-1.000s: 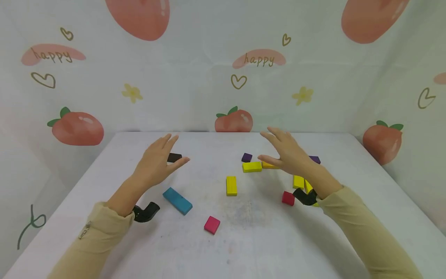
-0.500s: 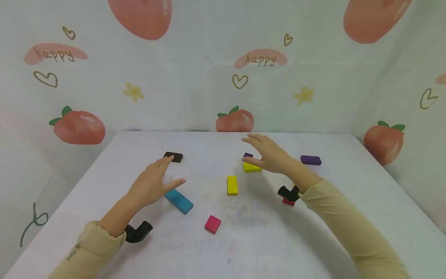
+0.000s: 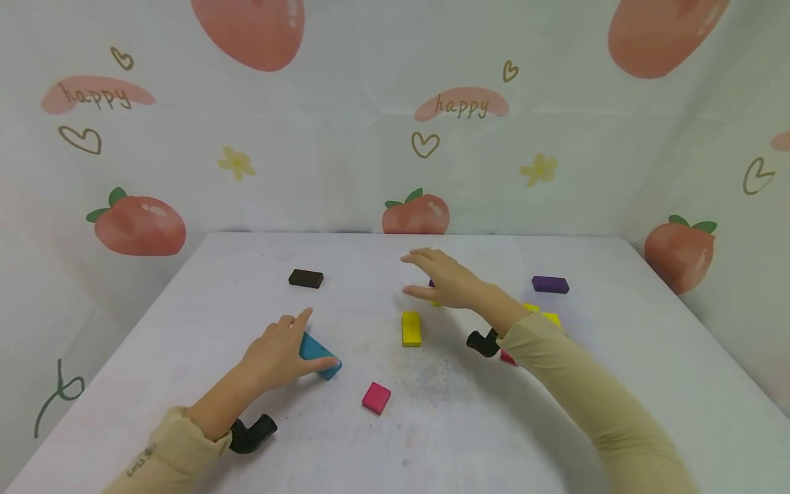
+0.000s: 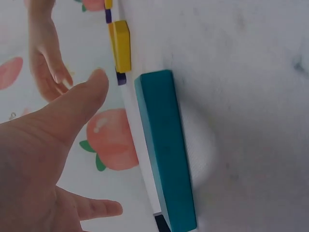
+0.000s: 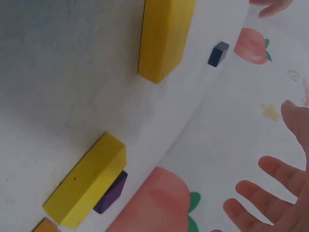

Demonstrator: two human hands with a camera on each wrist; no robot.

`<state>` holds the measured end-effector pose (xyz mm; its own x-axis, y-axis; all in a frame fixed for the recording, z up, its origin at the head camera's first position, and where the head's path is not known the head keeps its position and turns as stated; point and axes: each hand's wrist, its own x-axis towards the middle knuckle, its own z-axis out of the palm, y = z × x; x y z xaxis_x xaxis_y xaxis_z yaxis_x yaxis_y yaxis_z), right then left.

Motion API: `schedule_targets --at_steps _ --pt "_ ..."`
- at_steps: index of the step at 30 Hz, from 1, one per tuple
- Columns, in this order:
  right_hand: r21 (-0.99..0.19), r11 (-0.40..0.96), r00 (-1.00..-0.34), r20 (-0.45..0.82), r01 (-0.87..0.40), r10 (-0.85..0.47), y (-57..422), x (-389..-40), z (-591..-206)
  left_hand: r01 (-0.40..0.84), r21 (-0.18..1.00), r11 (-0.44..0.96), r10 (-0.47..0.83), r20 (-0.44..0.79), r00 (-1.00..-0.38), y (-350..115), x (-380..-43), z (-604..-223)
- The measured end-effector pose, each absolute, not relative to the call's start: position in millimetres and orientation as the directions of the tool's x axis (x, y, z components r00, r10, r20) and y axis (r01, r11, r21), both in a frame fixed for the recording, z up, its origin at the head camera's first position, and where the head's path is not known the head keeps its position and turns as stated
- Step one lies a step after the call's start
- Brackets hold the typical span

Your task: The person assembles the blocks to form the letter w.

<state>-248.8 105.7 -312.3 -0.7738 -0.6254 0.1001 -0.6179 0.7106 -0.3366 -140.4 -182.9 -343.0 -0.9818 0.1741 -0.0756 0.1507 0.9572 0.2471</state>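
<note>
My left hand (image 3: 271, 357) hovers over the blue block (image 3: 313, 347), thumb and fingers spread. In the left wrist view the thumb and a finger stand apart from that block (image 4: 166, 150), with a gap between. My right hand (image 3: 449, 280) is held above the table, thumb apart from the fingers, holding nothing. Below and left of it lies a yellow block (image 3: 411, 329). It partly covers a purple block and another yellow block; the right wrist view shows that yellow block (image 5: 87, 181) beside the purple one (image 5: 112, 192).
On the white table (image 3: 432, 439) lie a black block (image 3: 306, 278) at the back left, a red block (image 3: 376, 398) in front, and a purple block (image 3: 551, 284) at the back right. Yellow blocks (image 3: 551, 319) and another red block (image 3: 508, 357) are partly behind the right arm.
My left hand first drew back toward me, then lowered over the blue block. The right hand moved left and slightly down. The blocks stay where they were.
</note>
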Motion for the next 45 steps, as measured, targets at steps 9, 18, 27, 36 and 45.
schedule_targets --at_steps 9,18,27,36,45 --pt "-0.326 0.703 -0.756 0.064 -0.633 -0.651 79.9 -260.8 -320.6 0.149 0.251 0.956 0.169 -0.059 -0.984 -180.3 -135.3 -346.4" --pt "-0.328 0.701 -0.745 0.013 -0.633 -0.667 49.8 -269.7 -325.5 0.156 0.248 0.956 0.172 -0.046 -0.984 -179.1 -133.7 -349.5" --pt "-0.347 0.688 -0.728 -0.023 -0.637 -0.685 18.2 -281.0 -328.9 0.163 0.241 0.957 0.175 -0.032 -0.984 -178.1 -133.7 -350.8" --pt "-0.375 0.639 -0.69 0.005 -0.672 -0.723 -10.4 -290.6 -336.7 0.169 0.243 0.955 0.182 -0.032 -0.983 -178.7 -134.7 -351.7" --pt "-0.443 0.634 -0.702 -0.016 -0.633 -0.712 -26.6 -295.4 -337.4 0.209 0.232 0.95 0.211 0.018 -0.977 -175.3 -140.7 -351.7"
